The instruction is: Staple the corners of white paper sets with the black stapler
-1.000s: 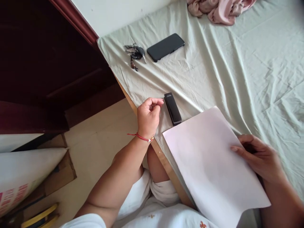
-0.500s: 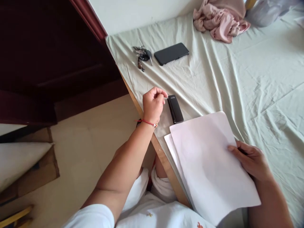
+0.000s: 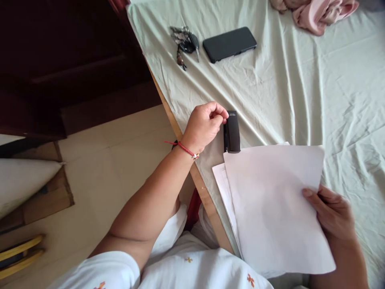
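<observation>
Our left hand (image 3: 204, 126) rests curled on the bed (image 3: 300, 88), its fingers (image 3: 221, 114) drawn together and touching the top end of the black stapler (image 3: 232, 131). The stapler lies on the sheet, its near end meeting the far corner of the white papers (image 3: 270, 208). Our right hand (image 3: 331, 214) clamps those papers at their right edge, thumb on top; beyond the stapler lie keys (image 3: 184, 40) and a phone (image 3: 229, 44).

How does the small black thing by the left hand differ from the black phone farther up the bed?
The black stapler is narrow and chunky; the phone is wide, flat and thin. The stapler lies beside the left hand with its near end at the paper sheets; the phone lies apart, next to the keys. Both are black and rest on the sheet.
</observation>
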A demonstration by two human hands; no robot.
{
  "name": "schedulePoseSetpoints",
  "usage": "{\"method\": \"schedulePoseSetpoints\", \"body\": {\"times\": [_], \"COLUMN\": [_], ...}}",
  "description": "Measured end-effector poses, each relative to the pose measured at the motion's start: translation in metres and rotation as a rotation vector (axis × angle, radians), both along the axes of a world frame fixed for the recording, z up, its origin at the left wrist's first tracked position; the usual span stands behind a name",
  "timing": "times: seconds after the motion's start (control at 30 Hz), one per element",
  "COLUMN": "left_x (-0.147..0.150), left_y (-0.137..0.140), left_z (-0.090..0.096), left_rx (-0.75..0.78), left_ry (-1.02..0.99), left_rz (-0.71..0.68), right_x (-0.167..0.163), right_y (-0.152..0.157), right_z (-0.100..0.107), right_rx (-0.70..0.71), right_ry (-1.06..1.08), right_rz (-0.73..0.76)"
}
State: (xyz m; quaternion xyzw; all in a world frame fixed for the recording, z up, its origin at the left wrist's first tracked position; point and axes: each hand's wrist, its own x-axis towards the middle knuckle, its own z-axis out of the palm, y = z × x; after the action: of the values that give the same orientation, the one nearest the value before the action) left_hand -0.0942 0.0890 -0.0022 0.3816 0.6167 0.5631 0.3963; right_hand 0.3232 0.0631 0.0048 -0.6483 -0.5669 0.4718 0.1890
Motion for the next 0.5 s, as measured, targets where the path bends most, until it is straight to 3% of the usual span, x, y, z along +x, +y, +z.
{"method": "schedulePoseSetpoints", "body": {"times": [0.2,0.37,0.43,0.5], "left_x": [-0.011,-0.031,-0.035,-0.037], "left_y": [-0.01,-0.029,-0.033,-0.036], "left_z": [0.018,0.045,0.051,0.053], "left_rx": [-0.21,-0.556,-0.571,-0.539], "left_ry": [0.197,0.43,0.44,0.416], "left_rz": [-0.163,-0.708,-0.854,-0.905], "right_x": [-0.008,-0.004,0.001,0.007], "right_y": [-0.002,0.0,0.001,0.002], "right_z": [-0.004,-0.004,-0.005,-0.008], "right_rx": [0.05,-0.007,-0.015,-0.011], "right_ry": [0.105,0.13,0.16,0.186], "right_rz": [-0.198,-0.308,-0.322,-0.319]}}
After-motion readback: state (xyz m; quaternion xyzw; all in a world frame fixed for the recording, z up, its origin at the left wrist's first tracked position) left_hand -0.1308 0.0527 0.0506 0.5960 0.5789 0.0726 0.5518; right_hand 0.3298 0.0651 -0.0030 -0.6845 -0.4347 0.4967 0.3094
